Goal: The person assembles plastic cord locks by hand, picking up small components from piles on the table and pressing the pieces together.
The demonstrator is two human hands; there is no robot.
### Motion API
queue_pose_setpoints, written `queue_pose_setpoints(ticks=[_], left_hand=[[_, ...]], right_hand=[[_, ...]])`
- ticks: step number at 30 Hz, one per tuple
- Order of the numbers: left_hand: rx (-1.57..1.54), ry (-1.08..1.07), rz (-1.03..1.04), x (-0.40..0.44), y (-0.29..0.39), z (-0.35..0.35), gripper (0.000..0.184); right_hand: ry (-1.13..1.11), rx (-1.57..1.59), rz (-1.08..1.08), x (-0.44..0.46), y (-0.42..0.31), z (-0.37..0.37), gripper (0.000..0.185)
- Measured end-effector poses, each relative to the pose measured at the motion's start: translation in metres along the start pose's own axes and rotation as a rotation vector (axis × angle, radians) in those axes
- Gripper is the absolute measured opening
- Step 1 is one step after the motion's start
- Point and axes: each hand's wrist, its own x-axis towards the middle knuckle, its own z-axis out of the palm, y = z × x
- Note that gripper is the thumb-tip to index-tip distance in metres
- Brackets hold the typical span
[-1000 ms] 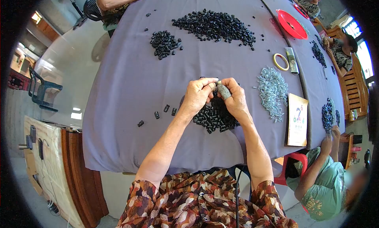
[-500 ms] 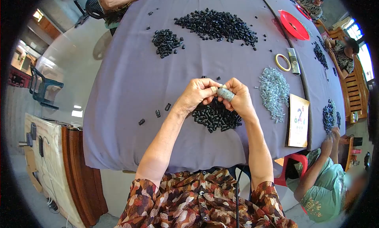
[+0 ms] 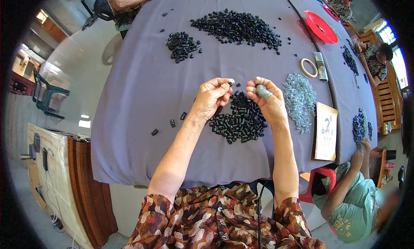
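Note:
My left hand (image 3: 209, 98) pinches a small black cylindrical piece (image 3: 230, 84) between thumb and fingertips, above the table. Apart from it on the right, my right hand (image 3: 271, 101) has its fingers curled together; whatever lies in them, if anything, is too small to make out. A grey speckled wrap (image 3: 263, 92) covers one digit of this hand. Below and between both hands lies a pile of black cylindrical pieces (image 3: 237, 124). Close to my right hand spreads a heap of small clear pieces (image 3: 299, 100).
Larger black piles (image 3: 237, 29) lie farther back on the grey-purple cloth (image 3: 133, 98). To the right are a yellow tape roll (image 3: 308, 68), a booklet (image 3: 326, 132) and a red plate (image 3: 321, 27). Other people sit around the table, one in a green garment (image 3: 353, 206) at right.
My hands have moved apart: the left slightly up and left, the right to the right. They were together at the fingertips before; now the black piece shows in my left hand.

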Motion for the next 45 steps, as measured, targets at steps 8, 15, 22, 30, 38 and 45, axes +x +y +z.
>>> queue_pose_setpoints(ticks=[8, 15, 22, 30, 38, 45], left_hand=[[0.026, -0.009, -0.057, -0.004, -0.003, 0.010, 0.014], [-0.013, -0.052, -0.071, -0.005, -0.007, 0.011, 0.017], [-0.055, -0.032, -0.074, -0.006, -0.008, 0.012, 0.016], [-0.023, 0.000, -0.077, -0.006, -0.009, 0.012, 0.017], [-0.003, -0.041, -0.028, -0.006, -0.010, 0.013, 0.017], [0.062, -0.069, 0.023, -0.006, -0.009, 0.017, 0.012]], right_hand=[[-0.009, -0.109, -0.007, -0.001, 0.003, 0.001, 0.020], [-0.029, -0.042, -0.004, -0.002, 0.010, -0.004, 0.015], [0.098, -0.134, 0.013, 0.000, 0.012, -0.003, 0.012], [0.091, -0.254, -0.058, -0.003, 0.011, 0.005, 0.012], [0.036, -0.333, -0.146, -0.006, 0.013, 0.007, 0.006], [0.002, -0.361, -0.178, -0.006, 0.013, 0.009, 0.006]])
